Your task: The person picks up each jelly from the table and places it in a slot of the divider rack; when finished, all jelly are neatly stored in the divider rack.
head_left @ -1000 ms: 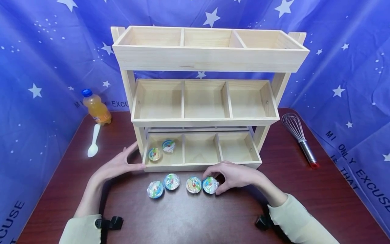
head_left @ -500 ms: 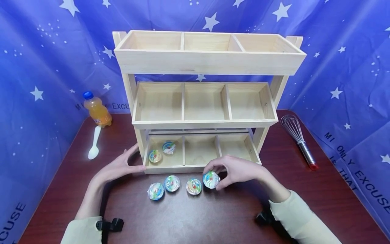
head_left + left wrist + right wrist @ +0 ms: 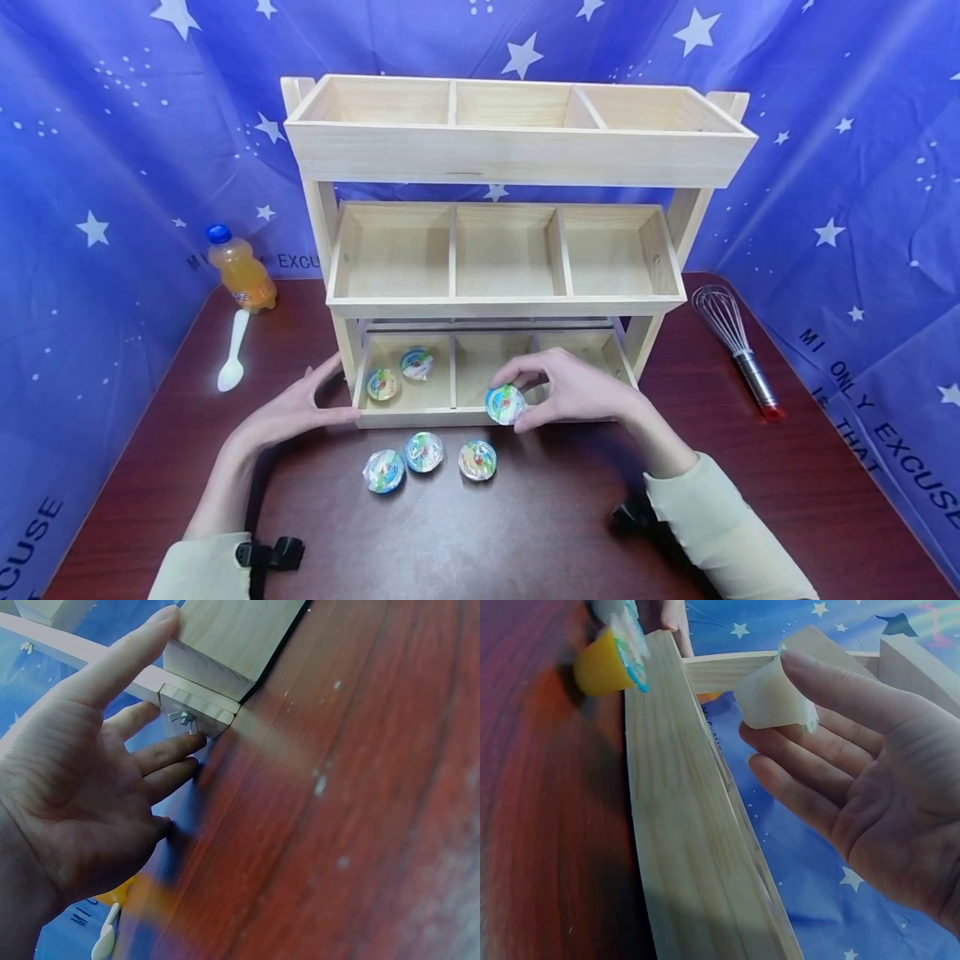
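My right hand (image 3: 576, 387) pinches a small jelly cup (image 3: 504, 405) between thumb and fingers, over the front edge of the wooden rack's (image 3: 420, 417) bottom tier. In the right wrist view this cup (image 3: 769, 701) shows a whitish body, with its lid edge at the thumb. At the rack's lower left corner, my left hand (image 3: 296, 408) has its thumb against the tier's front end and its fingers by the side post, loosely extended. Three more cups, one of them a yellow jelly cup (image 3: 604, 666), stand on the table before the rack. Two jelly cups (image 3: 382, 384) lie in the bottom left compartment.
Two upper tiers (image 3: 510, 158), each split into three compartments, rise above the bottom one. To the left are an orange drink bottle (image 3: 243, 271) and a white spoon (image 3: 232, 354). A whisk (image 3: 738, 350) lies at the right. Blue star-patterned cloth (image 3: 112, 167) surrounds the table.
The right hand has lifted the rightmost jelly cup off the table and carried it forward and slightly left to the bottom tier's front edge. My left hand has stayed at the corner.
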Tool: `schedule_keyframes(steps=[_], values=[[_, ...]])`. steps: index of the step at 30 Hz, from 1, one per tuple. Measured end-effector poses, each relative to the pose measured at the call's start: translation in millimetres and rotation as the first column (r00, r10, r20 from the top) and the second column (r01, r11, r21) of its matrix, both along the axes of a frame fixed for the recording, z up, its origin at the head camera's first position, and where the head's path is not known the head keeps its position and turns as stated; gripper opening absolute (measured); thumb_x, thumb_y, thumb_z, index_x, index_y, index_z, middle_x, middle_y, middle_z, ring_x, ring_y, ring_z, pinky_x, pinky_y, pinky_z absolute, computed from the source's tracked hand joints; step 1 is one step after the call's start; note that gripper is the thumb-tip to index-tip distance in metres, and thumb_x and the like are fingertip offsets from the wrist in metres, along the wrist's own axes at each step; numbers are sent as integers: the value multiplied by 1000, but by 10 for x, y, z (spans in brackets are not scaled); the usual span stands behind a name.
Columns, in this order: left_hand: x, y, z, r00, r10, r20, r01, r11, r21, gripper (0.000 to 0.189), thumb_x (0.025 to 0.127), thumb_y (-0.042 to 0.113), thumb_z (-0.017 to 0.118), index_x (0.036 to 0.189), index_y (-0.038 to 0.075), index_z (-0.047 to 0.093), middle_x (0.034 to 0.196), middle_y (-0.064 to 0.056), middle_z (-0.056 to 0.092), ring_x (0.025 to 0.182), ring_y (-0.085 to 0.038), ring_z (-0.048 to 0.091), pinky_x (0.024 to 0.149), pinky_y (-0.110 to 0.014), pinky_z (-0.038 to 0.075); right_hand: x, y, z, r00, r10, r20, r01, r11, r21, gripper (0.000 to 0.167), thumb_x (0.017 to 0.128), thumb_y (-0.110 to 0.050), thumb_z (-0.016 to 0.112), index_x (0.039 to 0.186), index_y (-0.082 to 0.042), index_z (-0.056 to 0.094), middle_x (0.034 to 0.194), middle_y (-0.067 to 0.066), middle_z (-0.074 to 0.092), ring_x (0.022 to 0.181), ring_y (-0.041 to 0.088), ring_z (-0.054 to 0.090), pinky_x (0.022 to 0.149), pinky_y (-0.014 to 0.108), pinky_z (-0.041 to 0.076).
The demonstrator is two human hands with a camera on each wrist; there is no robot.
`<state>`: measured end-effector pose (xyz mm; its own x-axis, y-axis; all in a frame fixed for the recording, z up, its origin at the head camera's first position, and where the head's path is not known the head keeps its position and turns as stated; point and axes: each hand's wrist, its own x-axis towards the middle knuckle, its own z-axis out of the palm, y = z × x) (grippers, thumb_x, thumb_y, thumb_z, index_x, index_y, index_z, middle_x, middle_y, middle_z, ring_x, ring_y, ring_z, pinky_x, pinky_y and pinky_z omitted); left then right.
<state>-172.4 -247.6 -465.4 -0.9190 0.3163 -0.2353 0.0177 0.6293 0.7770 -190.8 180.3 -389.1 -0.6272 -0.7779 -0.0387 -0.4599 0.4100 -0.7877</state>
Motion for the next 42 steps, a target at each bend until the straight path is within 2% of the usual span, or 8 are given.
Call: schedule_keyframes(steps=[8,13,19,23,30,36,42], values=[[10,-12,18,1000,2,-3,-2,1000,10,106,85,46,80,166,32,13,174,-15,14,158,-51,-6,120,-80,1,-206,-197,-49,995,-73,65,77,996,-52,51,80,-14,89,127,-13,70,113,1,76,106,15,73,96,31,60],[10,-12,25,1000,6,11,-6,1000,1,106,85,48,79,167,31,13,174,-16,13,157,-53,-8,119,-81,1,-291,-296,-89,982,-147,119,156,985,-69,53,79,-12,89,128,-12,70,114,3,76,105,15,73,94,31,61],[-3,-6,5,1000,-2,-1,2,1000,2,106,86,47,80,167,30,13,174,-16,14,157,-53,-8,120,-80,1,-384,-402,-145,961,-234,146,249,964,-93,58,79,-15,89,133,-9,68,118,8,76,108,19,73,97,28,60],[-4,1,-8,1000,-2,1,2,1000,0,106,85,47,80,167,30,14,174,-16,14,156,-55,-9,119,-81,3,-409,-449,-167,942,-284,177,304,948,-95,60,79,-12,89,135,-8,66,121,10,75,110,20,72,95,27,60],[-3,14,-20,999,-15,-28,15,1000,10,104,85,46,81,166,33,16,173,-14,19,158,-52,-3,122,-78,3,-410,-465,-200,925,-307,224,341,931,-130,60,80,0,84,136,-2,63,122,18,73,109,25,73,90,26,62],[8,-1,-7,1000,-11,-24,11,1000,14,104,85,44,80,166,33,15,173,-15,17,156,-56,-7,120,-80,4,-430,-467,-266,917,-335,219,373,913,-165,61,80,5,81,137,0,62,122,21,73,105,25,74,87,26,63],[17,-7,2,1000,-3,-10,3,1000,-1,106,85,46,80,166,32,14,174,-16,16,156,-56,-8,119,-81,5,-427,-518,-315,908,-359,214,394,906,-152,60,79,4,83,135,0,64,117,20,75,98,20,75,82,24,63]])
